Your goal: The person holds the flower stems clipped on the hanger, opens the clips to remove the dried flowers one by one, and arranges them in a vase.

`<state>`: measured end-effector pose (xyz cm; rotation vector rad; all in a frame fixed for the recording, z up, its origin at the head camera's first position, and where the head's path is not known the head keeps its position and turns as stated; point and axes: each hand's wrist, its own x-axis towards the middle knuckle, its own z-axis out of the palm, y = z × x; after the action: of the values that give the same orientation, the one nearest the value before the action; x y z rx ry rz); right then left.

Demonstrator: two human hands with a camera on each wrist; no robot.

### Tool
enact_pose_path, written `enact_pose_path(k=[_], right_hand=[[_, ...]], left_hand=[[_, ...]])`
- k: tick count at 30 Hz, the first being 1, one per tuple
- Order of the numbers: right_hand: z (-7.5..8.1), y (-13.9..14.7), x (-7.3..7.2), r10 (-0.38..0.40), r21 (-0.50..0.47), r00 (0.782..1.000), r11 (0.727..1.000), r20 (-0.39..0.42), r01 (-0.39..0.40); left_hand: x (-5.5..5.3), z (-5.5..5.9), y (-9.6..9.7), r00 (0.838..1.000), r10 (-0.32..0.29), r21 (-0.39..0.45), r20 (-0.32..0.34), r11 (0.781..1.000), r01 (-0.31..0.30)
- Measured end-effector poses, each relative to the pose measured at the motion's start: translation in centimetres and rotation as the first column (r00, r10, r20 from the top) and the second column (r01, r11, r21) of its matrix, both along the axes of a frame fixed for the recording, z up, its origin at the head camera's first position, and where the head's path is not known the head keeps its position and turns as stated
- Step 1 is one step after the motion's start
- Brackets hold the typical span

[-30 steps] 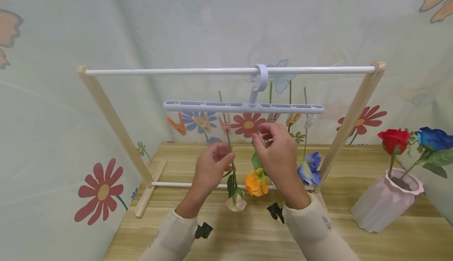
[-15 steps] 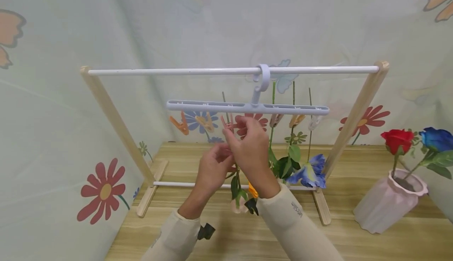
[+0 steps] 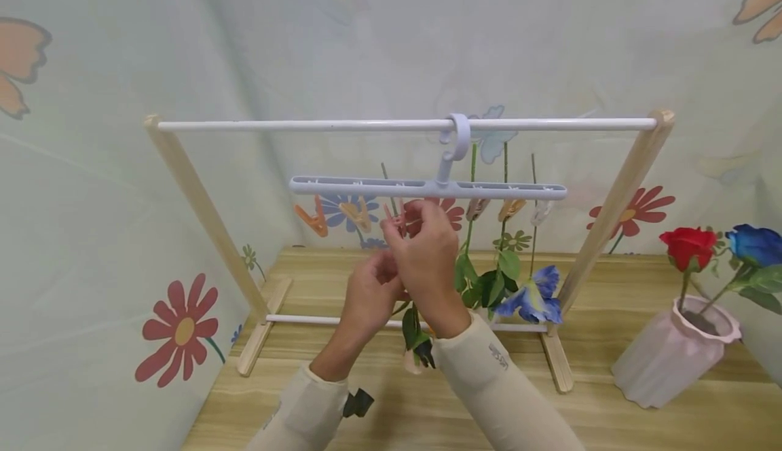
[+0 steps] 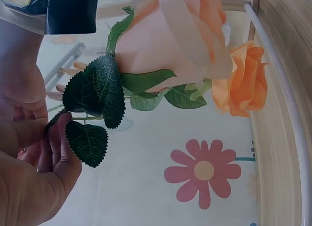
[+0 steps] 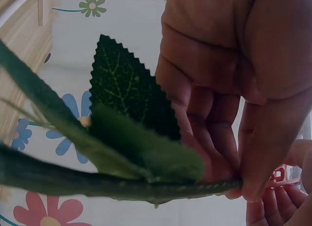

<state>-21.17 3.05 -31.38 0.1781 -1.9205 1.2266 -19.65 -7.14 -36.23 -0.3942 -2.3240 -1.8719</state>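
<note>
In the head view, my left hand (image 3: 369, 291) pinches the stem of a pale pink rose (image 4: 168, 40) that hangs bloom down. The right wrist view shows those left fingers on the green stem (image 5: 195, 188), beside its dark serrated leaf (image 5: 126, 84). Just above, my right hand (image 3: 429, 254) holds a pink clothespin (image 3: 396, 220) between thumb and fingers; the exact contact is partly hidden. This clothespin hangs under a lavender hanger (image 3: 366, 186), and the stem's tip rises behind the hanger. Most of the bloom is hidden in the head view.
The hanger hooks over a white rod (image 3: 275, 125) on a wooden frame. Left of the hands hang orange (image 3: 313, 220) and peach (image 3: 356, 214) clothespins. On the right, clothespins hold several flowers, including a blue one (image 3: 533, 300). A pink vase (image 3: 666, 356) holds red and blue roses.
My right hand has moved left, from beside the orange flower's stem to the pink clothespin, reaching it about half a second ago. The left hand stays on the rose stem.
</note>
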Motion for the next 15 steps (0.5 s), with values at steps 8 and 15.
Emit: enact_pose_path(k=[8, 15], right_hand=[[-0.19, -0.28, -0.1, -0.042, 0.016, 0.998, 0.999, -0.037, 0.042], [-0.18, -0.47, -0.01, -0.08, 0.021, 0.996, 0.997, -0.043, 0.081]], left_hand=[[0.06, -0.13, 0.25, 1.0, 0.002, 0.027, -0.006, 1.0, -0.002], [0.18, -0.22, 0.41, 1.0, 0.006, 0.04, -0.023, 0.999, -0.005]])
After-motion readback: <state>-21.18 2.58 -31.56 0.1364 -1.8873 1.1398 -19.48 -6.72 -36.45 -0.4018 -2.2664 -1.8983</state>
